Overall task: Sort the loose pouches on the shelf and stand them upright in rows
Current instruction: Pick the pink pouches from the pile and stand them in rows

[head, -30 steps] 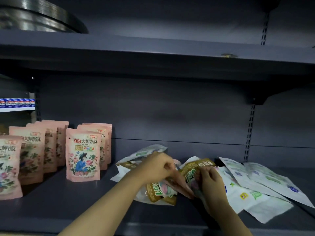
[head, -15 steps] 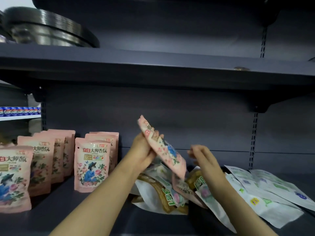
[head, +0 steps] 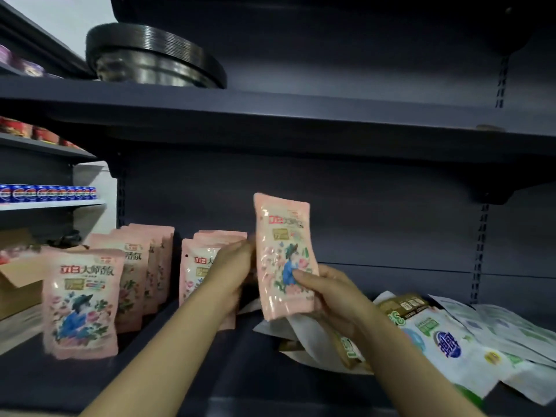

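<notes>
**Now both hands hold one pink pouch upright over the shelf**

Up above the dark shelf [head: 210, 386], a pink pouch [head: 284, 257] stands upright in the air. The right hand [head: 328, 291] grips its lower right edge, thumb across the front. The left hand [head: 233, 276] pinches its left edge with curled fingers. Rows of pink pouches [head: 120, 281] stand upright at far left. Loose white and gold pouches [head: 445, 341] lie flat in a heap at right.
</notes>
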`<state>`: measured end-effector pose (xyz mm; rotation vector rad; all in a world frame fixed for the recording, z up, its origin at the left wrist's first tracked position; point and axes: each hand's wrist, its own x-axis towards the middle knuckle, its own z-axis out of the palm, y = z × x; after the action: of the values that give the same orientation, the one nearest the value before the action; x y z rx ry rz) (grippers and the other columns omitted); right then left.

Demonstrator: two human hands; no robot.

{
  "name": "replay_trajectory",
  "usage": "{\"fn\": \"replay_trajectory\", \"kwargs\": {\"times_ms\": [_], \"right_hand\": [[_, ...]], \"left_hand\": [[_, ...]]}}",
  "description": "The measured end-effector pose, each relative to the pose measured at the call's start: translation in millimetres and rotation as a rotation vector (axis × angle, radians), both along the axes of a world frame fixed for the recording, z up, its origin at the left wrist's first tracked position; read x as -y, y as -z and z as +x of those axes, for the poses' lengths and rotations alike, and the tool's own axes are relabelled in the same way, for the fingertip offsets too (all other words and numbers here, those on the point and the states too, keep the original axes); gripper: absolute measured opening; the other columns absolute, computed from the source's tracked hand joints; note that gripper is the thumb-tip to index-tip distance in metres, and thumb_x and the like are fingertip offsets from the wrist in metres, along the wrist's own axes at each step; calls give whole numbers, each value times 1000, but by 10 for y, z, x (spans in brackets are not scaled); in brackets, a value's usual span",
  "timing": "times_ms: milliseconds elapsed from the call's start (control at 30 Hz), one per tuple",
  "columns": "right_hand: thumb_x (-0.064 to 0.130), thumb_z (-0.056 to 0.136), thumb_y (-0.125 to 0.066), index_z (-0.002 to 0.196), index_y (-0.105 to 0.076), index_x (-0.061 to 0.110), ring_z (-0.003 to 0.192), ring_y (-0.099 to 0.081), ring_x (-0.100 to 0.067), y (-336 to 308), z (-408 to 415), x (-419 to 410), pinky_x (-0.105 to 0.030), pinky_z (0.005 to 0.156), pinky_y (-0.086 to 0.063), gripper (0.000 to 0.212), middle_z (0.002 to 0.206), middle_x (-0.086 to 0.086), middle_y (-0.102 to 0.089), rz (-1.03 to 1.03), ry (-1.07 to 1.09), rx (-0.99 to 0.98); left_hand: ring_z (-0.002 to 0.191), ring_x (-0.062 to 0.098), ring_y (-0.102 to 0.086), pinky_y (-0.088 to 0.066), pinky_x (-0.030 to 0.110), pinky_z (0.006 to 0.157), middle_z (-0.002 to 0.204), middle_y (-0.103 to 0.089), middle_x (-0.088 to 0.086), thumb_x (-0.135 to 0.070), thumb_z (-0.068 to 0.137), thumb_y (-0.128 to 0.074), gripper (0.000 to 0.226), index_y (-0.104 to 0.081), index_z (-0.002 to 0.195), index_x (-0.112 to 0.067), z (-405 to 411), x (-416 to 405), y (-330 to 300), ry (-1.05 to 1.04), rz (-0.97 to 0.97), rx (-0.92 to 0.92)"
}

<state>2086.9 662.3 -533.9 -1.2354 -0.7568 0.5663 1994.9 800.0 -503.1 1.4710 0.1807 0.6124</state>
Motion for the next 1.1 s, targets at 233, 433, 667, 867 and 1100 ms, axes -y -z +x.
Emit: {"fn": "replay_trajectory", "kwargs": {"times_ms": [233, 433, 667, 867, 1100], "right_hand": [[8, 84, -66, 111, -63, 4, 95, -70, -31, 67, -232, -434, -44, 78, -59, 28, 105, -16, -72, 175, 213, -15], [17, 85, -67, 98, -55, 20, 89, -70, -13, 62, -553, -744, -24, 67, -59, 18, 101, -1, -71, 70, 331, 255], [8, 82, -66, 110, -41, 14, 102, -63, -15, 487, -617, -1110, -35, 88, -55, 38, 116, -1, -63, -203, 239, 333], [11, 85, -65, 108, -41, 11, 102, -56, -10, 785, -608, -1211, -11, 70, -49, 34, 118, 0, -58, -354, 290, 434], [19, 85, -65, 111, -43, 9, 96, -56, -9, 830, -569, -1247, -8, 64, -44, 36, 118, -1, -61, -413, 384, 610]], "left_hand": [[96, 13, -69, -54, 25, 84, 104, -73, 1, -12, 85, -65, 21, -65, 102, -22, -364, -407, 378, 106, 309, -50], [78, 16, -66, -57, 27, 74, 89, -71, 3, 4, 85, -60, 23, -65, 91, -18, -519, -671, 537, -37, 278, 35], [87, 25, -68, -57, 40, 82, 90, -71, 5, 3, 87, -56, 27, -65, 81, -21, -647, -1076, 860, -257, 388, -80], [85, 16, -63, -54, 32, 83, 91, -70, 2, -2, 88, -54, 15, -64, 87, -12, -629, -1176, 1127, -324, 569, -239], [91, 14, -63, -43, 18, 72, 96, -69, 1, 0, 87, -54, 16, -66, 95, -7, -537, -1216, 1206, -386, 626, -280]]}}
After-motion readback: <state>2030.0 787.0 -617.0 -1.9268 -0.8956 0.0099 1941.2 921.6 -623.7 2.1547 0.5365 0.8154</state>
